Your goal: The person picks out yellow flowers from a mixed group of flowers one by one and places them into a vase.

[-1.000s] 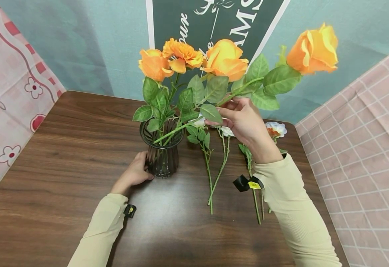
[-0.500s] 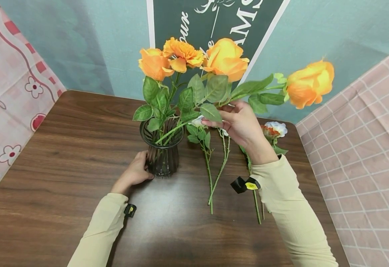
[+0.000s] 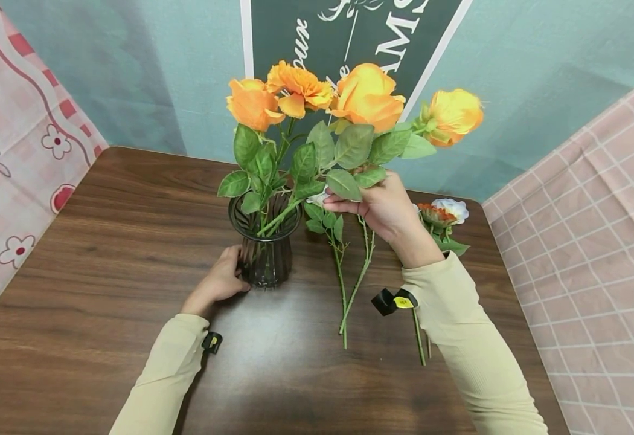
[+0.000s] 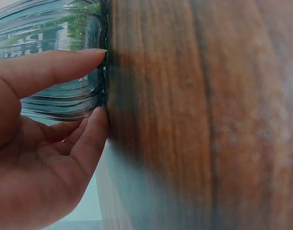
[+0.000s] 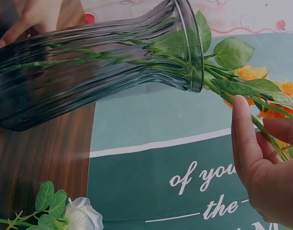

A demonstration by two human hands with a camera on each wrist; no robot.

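Note:
A dark ribbed glass vase (image 3: 265,260) stands upright on the table with several orange flowers in it. My left hand (image 3: 221,277) grips it low down; the left wrist view has the thumb (image 4: 64,68) and fingers around the glass near its base. Right of the vase, my right hand (image 3: 390,211) holds the stem of an orange rose (image 3: 454,116), partly hidden behind leaves. This rose leans right, its stem slanting into the vase mouth. In the right wrist view, the fingers (image 5: 247,139) are just beyond the vase rim (image 5: 194,48). Two orange roses and a ruffled orange flower (image 3: 300,87) rise from the vase.
White flowers with thin stems (image 3: 343,284) lie on the wooden table (image 3: 105,290) right of the vase. Farther right, partly under my right arm, lie more stems with a white-and-orange bloom (image 3: 450,211). A teal cloth (image 3: 203,72) hangs behind; a pink grid cloth (image 3: 594,241) borders the right side.
The orange rose in my right hand has swung down, then left toward the vase, its bloom now nearer the other flowers. My right hand has shifted slightly left and down. The left hand stays put.

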